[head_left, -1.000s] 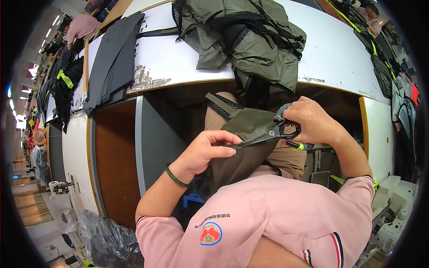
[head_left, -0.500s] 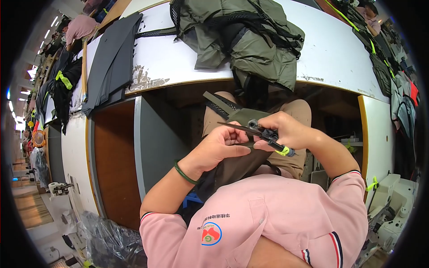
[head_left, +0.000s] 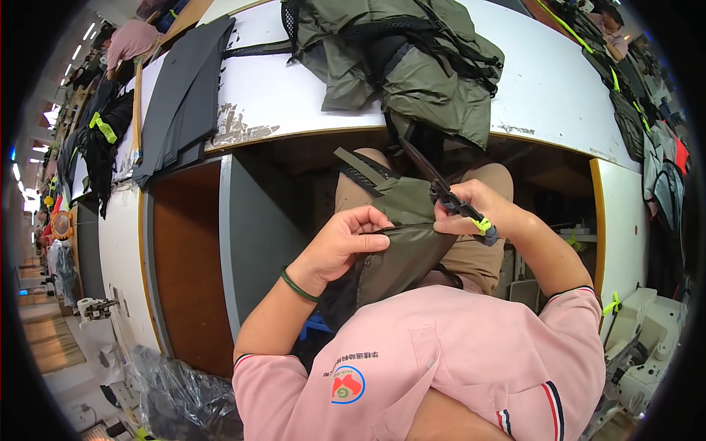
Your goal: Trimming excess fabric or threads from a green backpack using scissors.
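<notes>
Across my lap lies an olive-green fabric piece (head_left: 403, 261) with black mesh strips, part of a larger bag or garment. My left hand (head_left: 351, 239) pinches the seam at its left end between thumb and fingers. At the seam's right end, my right hand (head_left: 474, 209) grips the cloth with thumb and finger while also holding black scissors (head_left: 430, 170). The long blades point up and away from the seam, and a yellow-green strip is tied on the handle. My palm and fingers partly hide the handles.
On the white table (head_left: 551, 95) ahead lies an olive backpack-like item (head_left: 434, 73) with black straps. Dark grey sheets (head_left: 180, 92) are stacked at the left. Below is an open compartment (head_left: 187, 257). A sewing machine (head_left: 647, 345) stands at right; clear plastic (head_left: 184, 397) lies lower left.
The scissors have swung from pointing left across the cloth to pointing upward. My right hand has come down onto the seam, and the fabric is now drawn out between both hands.
</notes>
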The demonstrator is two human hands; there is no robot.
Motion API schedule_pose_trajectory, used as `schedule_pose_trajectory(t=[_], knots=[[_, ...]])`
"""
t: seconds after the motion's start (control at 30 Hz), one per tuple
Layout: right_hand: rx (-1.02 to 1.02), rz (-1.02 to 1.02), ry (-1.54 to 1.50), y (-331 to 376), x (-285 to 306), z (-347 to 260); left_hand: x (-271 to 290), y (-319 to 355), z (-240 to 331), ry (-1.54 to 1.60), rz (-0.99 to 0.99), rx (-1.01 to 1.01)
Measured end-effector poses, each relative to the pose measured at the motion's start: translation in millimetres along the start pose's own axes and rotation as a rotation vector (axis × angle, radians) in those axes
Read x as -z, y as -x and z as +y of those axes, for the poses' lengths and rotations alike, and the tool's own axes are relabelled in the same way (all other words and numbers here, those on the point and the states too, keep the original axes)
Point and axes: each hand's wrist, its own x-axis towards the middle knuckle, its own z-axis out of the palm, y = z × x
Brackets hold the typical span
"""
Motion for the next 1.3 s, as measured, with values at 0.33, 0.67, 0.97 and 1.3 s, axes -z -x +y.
schedule_pose_trajectory(t=[0.33,0.67,0.97,1.3], knots=[[0.349,0.259,0.602,6.9,9.8,3.6,-5.3,-0.6,-2.1,0.181,0.069,0.064],[0.766,0.623,1.472,29.1,43.3,-14.9,-12.4,1.5,0.6,0.248,0.044,0.079],[0.828,0.632,1.587,32.4,49.4,-18.7,-21.6,1.6,2.6,0.246,0.096,0.077],[0.835,0.633,1.55,29.0,47.9,-10.4,-22.9,0.5,2.3,0.268,0.095,0.083]])
